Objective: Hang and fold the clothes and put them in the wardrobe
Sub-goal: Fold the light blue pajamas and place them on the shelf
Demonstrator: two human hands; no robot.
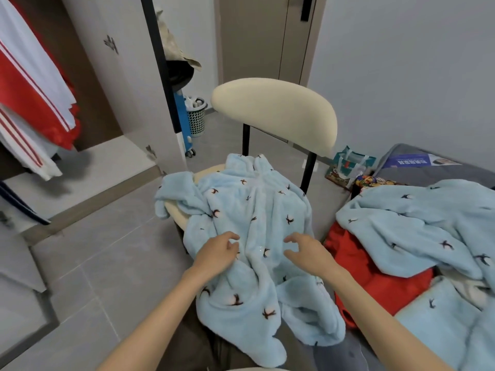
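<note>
The left hand [217,253] and right hand [308,253] are loosely open, holding nothing, over the fluffy blue pajama top [257,204] on the chair [276,113].

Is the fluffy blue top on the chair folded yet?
Not folded: the blue top lies spread and rumpled over the chair, one sleeve flopped left, lower end draping off the front.

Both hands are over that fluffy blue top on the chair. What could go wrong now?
The blue top hangs off the front of the chair, so a tug could slide it to the floor. The cloth is rumpled, and neither the left hand nor the right hand plainly grips it, so a fold may come out crooked. A matching blue piece lies close by and could get mixed in.
</note>
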